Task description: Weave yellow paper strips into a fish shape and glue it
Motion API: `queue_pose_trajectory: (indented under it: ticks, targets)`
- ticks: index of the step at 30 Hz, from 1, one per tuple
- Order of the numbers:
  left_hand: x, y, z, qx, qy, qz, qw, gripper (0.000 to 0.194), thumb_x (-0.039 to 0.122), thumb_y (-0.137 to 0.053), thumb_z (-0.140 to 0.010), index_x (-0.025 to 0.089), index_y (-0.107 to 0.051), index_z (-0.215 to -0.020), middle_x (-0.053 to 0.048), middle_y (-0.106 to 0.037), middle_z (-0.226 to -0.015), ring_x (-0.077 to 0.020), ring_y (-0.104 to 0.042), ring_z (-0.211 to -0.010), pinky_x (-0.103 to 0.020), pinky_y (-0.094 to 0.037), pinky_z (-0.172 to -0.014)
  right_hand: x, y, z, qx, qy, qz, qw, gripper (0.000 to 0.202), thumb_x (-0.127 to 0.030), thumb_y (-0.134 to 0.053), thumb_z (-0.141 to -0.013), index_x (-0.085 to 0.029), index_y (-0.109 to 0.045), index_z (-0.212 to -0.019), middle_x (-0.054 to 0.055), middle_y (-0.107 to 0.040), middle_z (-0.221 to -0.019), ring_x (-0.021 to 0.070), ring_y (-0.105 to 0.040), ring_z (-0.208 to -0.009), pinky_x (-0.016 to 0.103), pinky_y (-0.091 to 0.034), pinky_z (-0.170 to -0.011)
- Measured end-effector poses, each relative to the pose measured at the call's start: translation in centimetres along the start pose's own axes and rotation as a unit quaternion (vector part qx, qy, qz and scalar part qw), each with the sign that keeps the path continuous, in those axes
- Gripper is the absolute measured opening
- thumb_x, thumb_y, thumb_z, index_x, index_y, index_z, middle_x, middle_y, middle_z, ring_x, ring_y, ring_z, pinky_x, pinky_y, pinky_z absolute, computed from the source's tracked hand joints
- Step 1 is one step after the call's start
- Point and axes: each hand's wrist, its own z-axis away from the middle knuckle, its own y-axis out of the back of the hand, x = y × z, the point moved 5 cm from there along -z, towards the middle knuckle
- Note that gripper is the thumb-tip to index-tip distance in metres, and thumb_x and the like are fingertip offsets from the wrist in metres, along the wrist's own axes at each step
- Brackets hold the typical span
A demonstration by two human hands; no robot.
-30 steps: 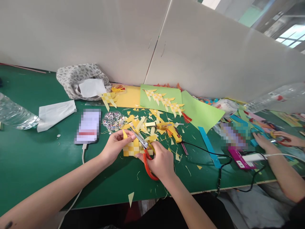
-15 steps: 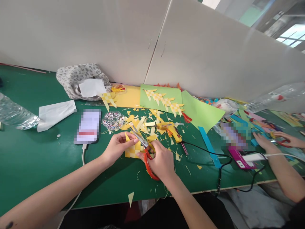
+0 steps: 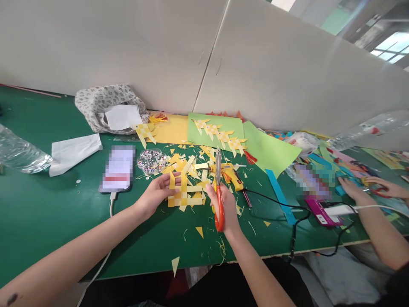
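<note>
A woven piece of yellow and cream paper strips (image 3: 182, 199) is gripped at its left side by my left hand (image 3: 155, 195), its loose strip ends pointing up and to the right. My right hand (image 3: 230, 207) holds red-handled scissors (image 3: 219, 200), blades closed and pointing away from me, apart from the paper. Behind the scissors lies a yellow glue gun (image 3: 234, 180) among yellow paper scraps (image 3: 183, 164). Finished-looking woven yellow paper fish (image 3: 220, 135) lie in a row on green paper (image 3: 236, 125), with a red tassel at one end.
Left of the scraps are a round clear case of googly eyes (image 3: 151, 161) and a phone (image 3: 118, 168) on a cable. A patterned cloth bag (image 3: 105, 106) stands behind. To the right, a black cord (image 3: 275, 197), a blue strip (image 3: 281, 198) and a co-worker's hands (image 3: 354, 192) occupy the table.
The scissors have come away from the woven paper, moved right and turned upright in my right hand. The woven paper now lies more fully in view, and a small yellow triangle lies below it.
</note>
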Motion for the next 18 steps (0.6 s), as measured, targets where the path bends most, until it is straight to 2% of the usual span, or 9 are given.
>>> queue_pose_trajectory:
  ticks: [4,9,14,18]
  targets:
    - [0.1,-0.1,0.2,0.004,0.024,0.017,1.000,0.039,0.021,-0.067,-0.071,0.019,-0.060,-0.110,-0.009,-0.064,-0.112,-0.0216,-0.054,-0.112,-0.029,-0.044,-0.090,0.3,0.1,-0.2,0.006,-0.020,-0.043,0.999,0.040,-0.054,-0.053,-0.076,-0.020,-0.040,-0.059,-0.006,-0.037,-0.048,0.0090,-0.039,-0.043,0.022,-0.034,-0.042]
    - [0.2,-0.1,0.2,0.034,0.038,0.028,0.998,0.030,0.032,-0.064,-0.076,0.019,-0.061,-0.102,-0.010,-0.066,-0.109,-0.0231,-0.059,-0.104,-0.029,-0.049,-0.077,0.4,-0.2,0.0,-0.015,-0.015,-0.059,0.998,0.038,-0.052,-0.053,-0.077,-0.021,-0.040,-0.060,-0.006,-0.038,-0.049,0.0088,-0.039,-0.042,0.022,-0.034,-0.040]
    - [0.2,-0.2,0.3,0.035,0.026,0.034,0.998,0.025,0.037,-0.065,-0.074,0.021,-0.055,-0.090,-0.009,-0.067,-0.107,-0.0206,-0.061,-0.099,-0.028,-0.050,-0.074,-0.4,-0.2,0.4,-0.008,0.022,0.019,1.000,0.034,-0.047,-0.057,-0.075,-0.021,-0.040,-0.063,-0.007,-0.038,-0.051,0.0084,-0.037,-0.044,0.021,-0.033,-0.042]
    - [0.5,-0.3,0.5,0.039,0.004,0.049,0.998,0.027,0.038,-0.066,-0.073,0.021,-0.050,-0.085,-0.008,-0.068,-0.103,-0.0193,-0.062,-0.094,-0.027,-0.049,-0.072,-1.3,-1.2,1.3,-0.018,0.091,0.139,0.986,0.032,-0.045,-0.059,-0.071,-0.022,-0.039,-0.064,-0.006,-0.042,-0.053,0.0087,-0.040,-0.045,0.020,-0.031,-0.043]
